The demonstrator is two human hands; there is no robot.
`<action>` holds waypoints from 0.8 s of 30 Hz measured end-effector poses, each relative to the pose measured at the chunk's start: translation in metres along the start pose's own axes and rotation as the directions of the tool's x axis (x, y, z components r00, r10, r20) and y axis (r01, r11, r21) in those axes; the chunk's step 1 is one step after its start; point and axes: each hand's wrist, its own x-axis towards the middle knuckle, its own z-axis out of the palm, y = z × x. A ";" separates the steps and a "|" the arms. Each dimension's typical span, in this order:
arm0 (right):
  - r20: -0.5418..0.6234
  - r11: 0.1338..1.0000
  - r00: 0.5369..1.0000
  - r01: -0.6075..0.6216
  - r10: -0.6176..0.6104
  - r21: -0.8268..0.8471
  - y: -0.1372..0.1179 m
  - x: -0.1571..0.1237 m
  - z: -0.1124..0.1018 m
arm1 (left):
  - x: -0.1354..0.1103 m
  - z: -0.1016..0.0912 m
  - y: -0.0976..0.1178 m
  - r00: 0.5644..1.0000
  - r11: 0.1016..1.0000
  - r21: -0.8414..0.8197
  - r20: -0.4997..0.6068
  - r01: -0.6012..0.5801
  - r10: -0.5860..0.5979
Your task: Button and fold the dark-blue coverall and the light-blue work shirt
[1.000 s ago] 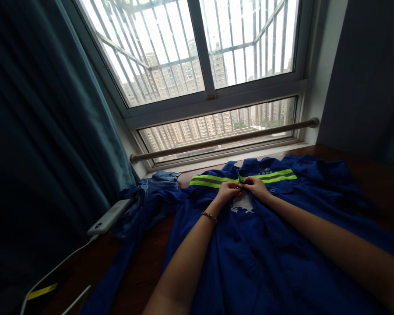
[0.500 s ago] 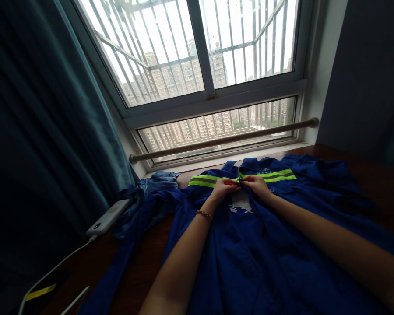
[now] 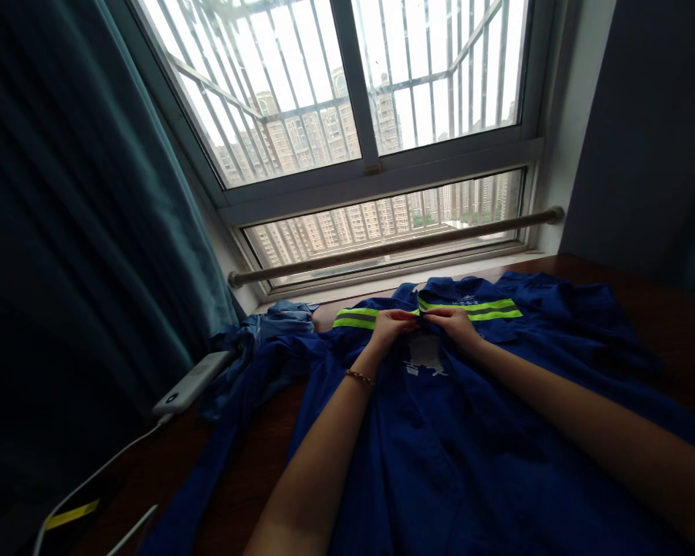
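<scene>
From my distant seat I have the blue jacket spread on the counter, filling the lower centre and right of the frame. My left hand and right hand each have their grip pinched on its front edges, just below centre; the window stands beyond, upper centre
</scene>
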 end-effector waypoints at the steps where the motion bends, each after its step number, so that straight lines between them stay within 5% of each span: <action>1: 0.001 1.000 1.000 0.004 -0.004 -0.009 0.001 0.000 0.000 | 0.000 -0.001 0.001 1.000 1.000 0.025 -0.004 0.017 -0.017; 7: 0.006 0.998 0.999 0.032 -0.031 -0.055 0.004 -0.001 0.001 | -0.001 0.000 0.005 0.995 0.988 0.112 -0.014 0.104 -0.104; 24: 0.006 0.995 0.998 0.057 -0.056 -0.079 -0.003 -0.008 0.003 | -0.003 0.001 0.003 1.000 1.000 0.015 0.002 0.024 -0.024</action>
